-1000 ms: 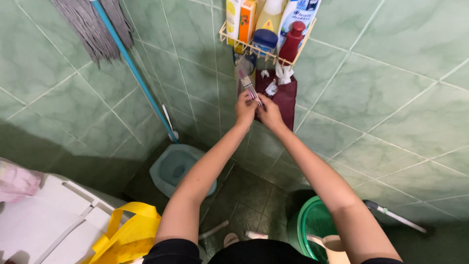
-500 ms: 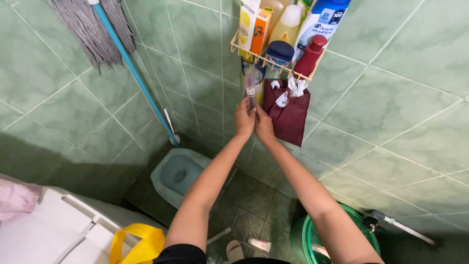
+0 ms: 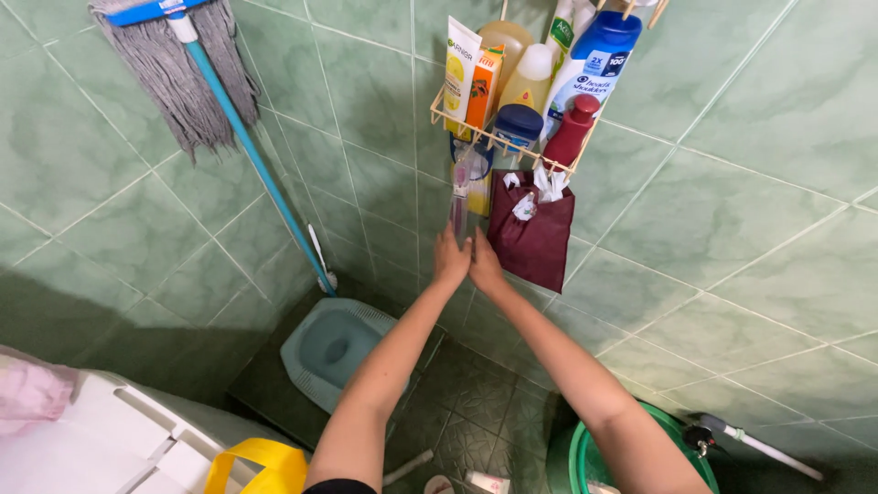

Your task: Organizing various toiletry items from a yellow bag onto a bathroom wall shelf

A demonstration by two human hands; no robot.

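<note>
Both my arms reach up to the tiled wall corner. My left hand (image 3: 451, 260) and my right hand (image 3: 485, 265) are pressed side by side, fingers closed on the lower end of a slim clear plastic packet (image 3: 460, 197) with something pinkish inside. The packet stands upright, its top just under a cream wire rack (image 3: 457, 119) full of bottles and tubes. A maroon cloth bag (image 3: 535, 238) stuffed with white crumpled paper hangs from the rack right beside my right hand.
A grey mop (image 3: 174, 73) on a blue handle (image 3: 261, 174) leans on the left wall. Below lie a blue squat toilet pan (image 3: 334, 343), a green bucket (image 3: 585, 457), a yellow bag (image 3: 261, 462) and a white plastic seat (image 3: 101, 439).
The packet went from tilted in my fingers to upright under the rack. My hands slid down to its lower end, and the view lifted toward the rack.
</note>
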